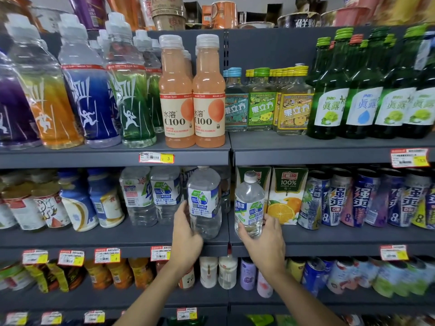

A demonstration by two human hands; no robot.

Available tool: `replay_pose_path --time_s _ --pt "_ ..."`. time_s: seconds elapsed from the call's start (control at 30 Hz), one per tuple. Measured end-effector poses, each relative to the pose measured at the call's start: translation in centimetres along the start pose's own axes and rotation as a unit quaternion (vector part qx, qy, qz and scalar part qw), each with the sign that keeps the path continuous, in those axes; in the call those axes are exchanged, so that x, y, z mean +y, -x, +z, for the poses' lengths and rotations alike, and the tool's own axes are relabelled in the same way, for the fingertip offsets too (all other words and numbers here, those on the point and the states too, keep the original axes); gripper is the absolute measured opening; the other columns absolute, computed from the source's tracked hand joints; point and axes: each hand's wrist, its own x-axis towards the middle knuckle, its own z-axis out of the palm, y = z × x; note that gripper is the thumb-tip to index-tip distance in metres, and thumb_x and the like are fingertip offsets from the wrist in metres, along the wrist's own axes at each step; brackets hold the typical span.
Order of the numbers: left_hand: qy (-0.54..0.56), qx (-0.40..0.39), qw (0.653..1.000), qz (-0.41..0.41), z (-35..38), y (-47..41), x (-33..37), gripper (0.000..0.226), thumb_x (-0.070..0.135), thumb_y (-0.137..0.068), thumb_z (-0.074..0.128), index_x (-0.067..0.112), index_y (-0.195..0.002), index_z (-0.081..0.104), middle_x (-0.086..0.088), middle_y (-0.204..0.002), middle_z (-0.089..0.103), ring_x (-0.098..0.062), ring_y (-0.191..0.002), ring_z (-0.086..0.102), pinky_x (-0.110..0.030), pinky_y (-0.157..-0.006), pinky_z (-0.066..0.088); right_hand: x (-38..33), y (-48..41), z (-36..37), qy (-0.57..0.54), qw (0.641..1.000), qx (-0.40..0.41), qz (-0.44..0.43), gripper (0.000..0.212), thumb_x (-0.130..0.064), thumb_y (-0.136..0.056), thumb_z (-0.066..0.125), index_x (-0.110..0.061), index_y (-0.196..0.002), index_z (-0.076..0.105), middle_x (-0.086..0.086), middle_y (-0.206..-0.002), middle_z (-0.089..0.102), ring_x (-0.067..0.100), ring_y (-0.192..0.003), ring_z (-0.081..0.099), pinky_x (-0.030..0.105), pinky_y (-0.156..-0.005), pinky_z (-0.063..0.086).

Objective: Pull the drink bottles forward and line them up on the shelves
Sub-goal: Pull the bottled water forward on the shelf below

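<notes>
bare forearms [303,300], left hand [187,234] and right hand [264,242]

Along the top we see paper noodle cups [168,14] and a dark bowl [299,20]. In the middle row an orange juice carton [287,196] stands upright, with blue and purple cans [363,198] just to its right. Red-and-yellow price tags [70,257] sit below the rows; one tag [156,158] shows a 3.
</notes>
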Motion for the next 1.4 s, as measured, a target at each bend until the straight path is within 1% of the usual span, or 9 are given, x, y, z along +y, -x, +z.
replay_pose_path --time_s 0.07,0.17,0.47,0.6,0.73,1.0,1.13,1.2,1.4 --pt "-0.017 0.023 1.000 0.007 1.2 0.2 0.7 0.069 0.026 -0.071 0.080 0.022 -0.132 0.048 0.007 -0.127 0.060 -0.017 -0.123 0.055 -0.036 -0.102 0.048 0.0 -0.1 0.0 0.004 1.000 0.002 0.001 0.059 -0.065 -0.076 0.069 -0.024 -0.115 0.051 -0.012 -0.100 0.047 0.008 -0.094 0.048 0.029 -0.079 0.046" --pt "-0.049 0.079 0.991 -0.093 2.4 0.0 1.9 0.105 0.051 -0.054 0.091 0.013 -0.139 0.041 -0.003 -0.130 0.055 -0.020 -0.127 0.048 -0.043 -0.106 0.045 -0.1 -0.1 -0.2 0.008 1.000 0.003 -0.002 0.061 -0.065 -0.076 0.069 -0.023 -0.116 0.052 -0.011 -0.100 0.048 0.008 -0.095 0.048 0.030 -0.081 0.047" --pt "-0.020 -0.085 0.995 -0.058 -0.8 -1.2 -1.0 0.073 0.017 -0.091 0.070 0.046 -0.144 0.028 0.054 -0.115 0.045 0.029 -0.108 0.043 0.006 -0.084 0.029 -1.2 -1.2 -0.4 -0.011 0.991 -0.123 0.042 0.101 -0.088 -0.056 0.065 -0.023 -0.130 0.043 -0.007 -0.122 0.055 0.019 -0.112 0.059 0.040 -0.089 0.053" --pt "-0.025 -0.097 0.994 -0.052 -1.0 -1.5 -1.2 0.073 0.015 -0.095 0.064 0.039 -0.153 0.027 0.043 -0.130 0.037 0.009 -0.126 0.036 -0.014 -0.101 0.028 -1.3 -0.2 0.2 -0.007 0.989 -0.145 -0.006 0.095 -0.079 -0.067 0.061 -0.025 -0.142 0.038 -0.005 -0.132 0.053 0.021 -0.121 0.056 0.041 -0.098 0.049" --pt "-0.052 -0.138 0.987 -0.059 -1.5 -2.1 -1.5 0.072 0.016 -0.097 0.061 0.036 -0.155 0.023 0.029 -0.131 0.044 -0.001 -0.121 0.043 -0.022 -0.096 0.032 -1.1 -1.0 -0.5 0.029 0.993 -0.115 0.019 0.075 -0.071 -0.066 0.073 -0.023 -0.118 0.049 -0.005 -0.108 0.050 0.019 -0.105 0.057 0.040 -0.087 0.052" --pt "-0.060 -0.140 0.987 -0.050 -1.2 -1.8 -1.3 0.073 0.010 -0.098 0.057 0.034 -0.156 0.020 0.023 -0.133 0.046 0.010 -0.105 0.049 -0.005 -0.087 0.032 -0.8 0.2 -0.2 -0.027 0.993 -0.118 0.002 0.074 -0.063 -0.075 0.069 -0.018 -0.130 0.048 -0.004 -0.117 0.052 0.018 -0.116 0.052 0.038 -0.100 0.047" --pt "-0.023 -0.155 0.985 -0.065 -1.3 -1.6 -1.6 0.079 0.012 -0.094 0.065 0.027 -0.154 0.016 0.020 -0.144 0.040 0.013 -0.125 0.043 -0.011 -0.102 0.034 -1.3 -0.2 -0.4 0.005 0.992 -0.123 0.000 0.078 -0.073 -0.071 0.071 -0.016 -0.121 0.052 -0.004 -0.112 0.049 0.018 -0.110 0.051 0.035 -0.095 0.048" --pt "-0.010 -0.152 0.986 -0.066 -0.9 -1.3 -1.5 0.087 0.026 -0.084 0.078 0.036 -0.145 0.017 0.029 -0.135 0.046 0.026 -0.112 0.046 -0.004 -0.091 0.038 -1.8 -0.4 -0.2 0.013 0.992 -0.129 0.009 0.084 -0.073 -0.068 0.074 -0.015 -0.123 0.049 -0.003 -0.114 0.048 0.019 -0.110 0.051 0.033 -0.094 0.047" --pt "-0.052 -0.107 0.992 -0.034 -0.8 -2.0 -1.5 0.076 0.028 -0.073 0.088 0.041 -0.128 0.037 0.032 -0.115 0.055 0.016 -0.104 0.054 -0.005 -0.086 0.039 -1.1 -1.4 -0.3 0.001 0.982 -0.189 -0.006 0.086 -0.059 -0.075 0.079 -0.011 -0.139 0.047 0.003 -0.133 0.047 0.023 -0.125 0.048 0.034 -0.104 0.042"
